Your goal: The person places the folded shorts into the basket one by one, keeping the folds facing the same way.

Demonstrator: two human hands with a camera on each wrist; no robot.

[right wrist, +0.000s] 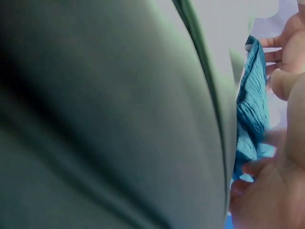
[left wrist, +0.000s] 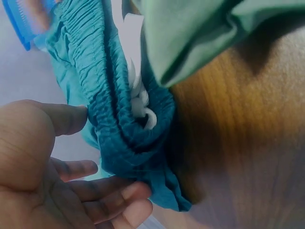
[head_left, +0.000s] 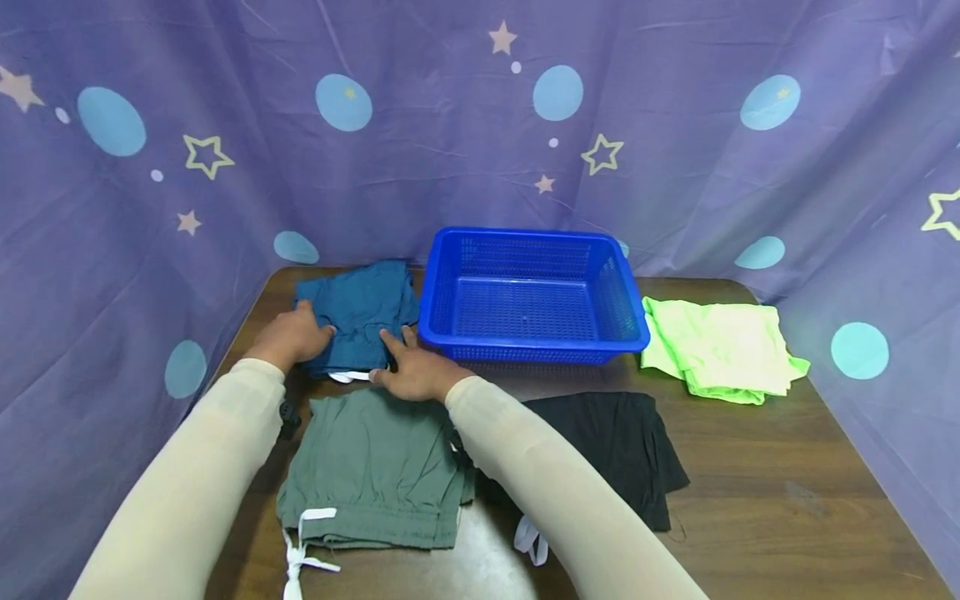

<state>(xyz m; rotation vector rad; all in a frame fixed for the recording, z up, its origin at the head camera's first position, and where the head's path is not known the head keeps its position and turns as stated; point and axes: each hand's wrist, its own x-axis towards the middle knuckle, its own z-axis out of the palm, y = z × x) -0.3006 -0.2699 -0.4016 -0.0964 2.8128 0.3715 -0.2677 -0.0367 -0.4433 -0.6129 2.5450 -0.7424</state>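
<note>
Folded blue drawstring pants (head_left: 358, 312) lie at the back left of the table, beside the basket. Their gathered elastic waistband (left wrist: 90, 71) faces the near side, with a white drawstring (left wrist: 133, 52) inside it. At the left edge of the pants, my left hand (head_left: 294, 336) touches the cloth with its thumb and relaxed fingers. Across from it, my right hand (head_left: 420, 372) rests its spread fingers on the right near corner. Folded green pants (head_left: 382, 467) with white cords lie just in front and fill much of the right wrist view.
A blue plastic basket (head_left: 534, 343) stands at the back middle. Folded black cloth (head_left: 622, 450) lies under and beyond my right forearm, with a white loop near it. Folded neon yellow-green cloth (head_left: 720, 346) lies at the right. A purple patterned curtain (head_left: 450, 142) hangs behind the table.
</note>
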